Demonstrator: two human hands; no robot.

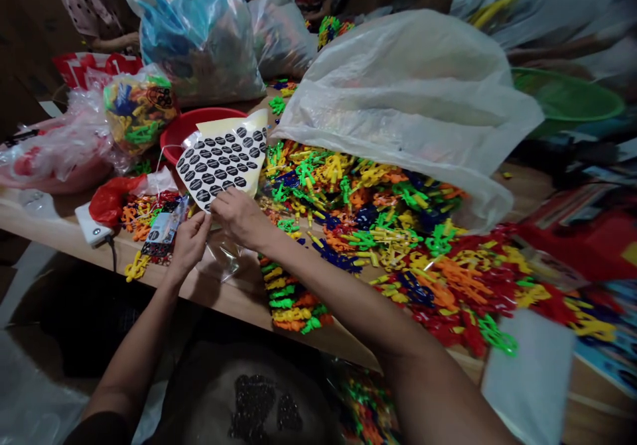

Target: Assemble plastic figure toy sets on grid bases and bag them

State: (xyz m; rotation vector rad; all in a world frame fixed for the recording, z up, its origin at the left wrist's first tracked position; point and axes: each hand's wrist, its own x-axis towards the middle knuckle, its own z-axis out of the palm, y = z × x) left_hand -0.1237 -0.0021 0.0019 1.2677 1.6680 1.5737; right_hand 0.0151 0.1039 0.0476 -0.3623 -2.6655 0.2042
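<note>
1. Right hand (pixel 242 217): fingertips pinched at lower edge of sticker sheet (pixel 223 160); grip closed on the sheet or on one sticker there, cannot tell which.
2. Left hand (pixel 190 243): fingers curled, thumb up, just beside the right hand; grip closed on top edge of clear plastic bag (pixel 222 259), as far as visible.
3. Sticker sheet: pale yellow backing, rows of dark oval stickers, tilted up off the counter (pixel 60 229), upper part leaning over rim of red basin (pixel 182 133).
4. Clear plastic bag: crumpled, lying on counter directly under both hands, near front edge.
5. Just left of left hand: small printed card (pixel 164 229) on scattered orange and yellow pieces; white charger (pixel 92 227) with cable at counter edge; red bag (pixel 112 199) beside it.
6. Right of hands: wide heap of plastic toy pieces (pixel 378 226), green, yellow, orange, blue, red, spread across counter; small stack of them (pixel 291 296) close to right forearm.
7. Above the heap: large translucent sack (pixel 413 93), mouth open toward the pieces.
8. Far side: filled bags (pixel 199 34), packed toy bag (pixel 139 110), green basin (pixel 567 97).
</note>
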